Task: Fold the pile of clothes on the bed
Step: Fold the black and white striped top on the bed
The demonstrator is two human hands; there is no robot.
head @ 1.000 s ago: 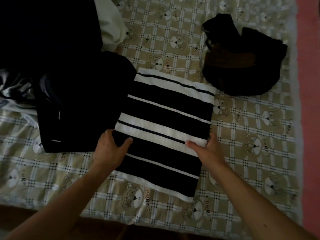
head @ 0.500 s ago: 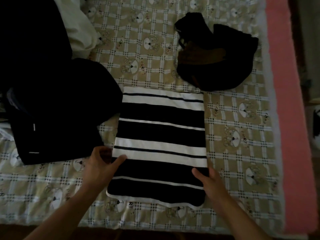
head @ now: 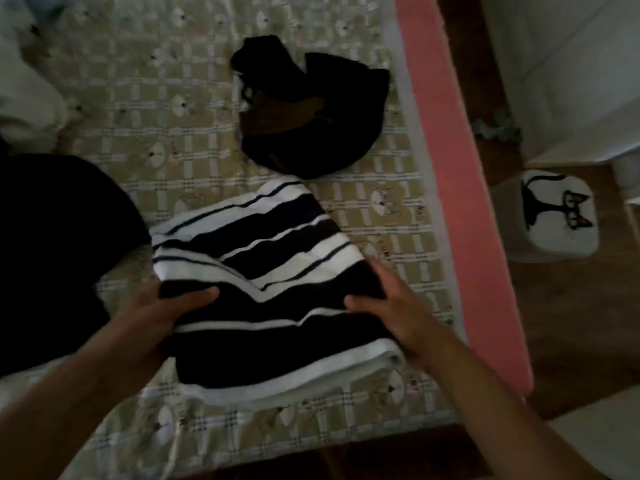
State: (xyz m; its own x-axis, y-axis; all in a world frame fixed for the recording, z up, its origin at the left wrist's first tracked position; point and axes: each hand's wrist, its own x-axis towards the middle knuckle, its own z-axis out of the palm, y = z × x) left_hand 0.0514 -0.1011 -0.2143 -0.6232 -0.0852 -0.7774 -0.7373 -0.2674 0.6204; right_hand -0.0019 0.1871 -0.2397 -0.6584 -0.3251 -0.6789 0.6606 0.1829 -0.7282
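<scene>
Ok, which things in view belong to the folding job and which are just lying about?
Job: striped top, gripped at both sides by the left hand and right hand; black crumpled garment beyond it; dark clothes heap at left.
Lying about: checked sheet; pink bed edge; white box with a cat drawing, on the floor.

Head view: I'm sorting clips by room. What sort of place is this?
Likely a bedroom: a bed with a checked sheet, a striped garment and dark clothes on it, wooden floor alongside.
</scene>
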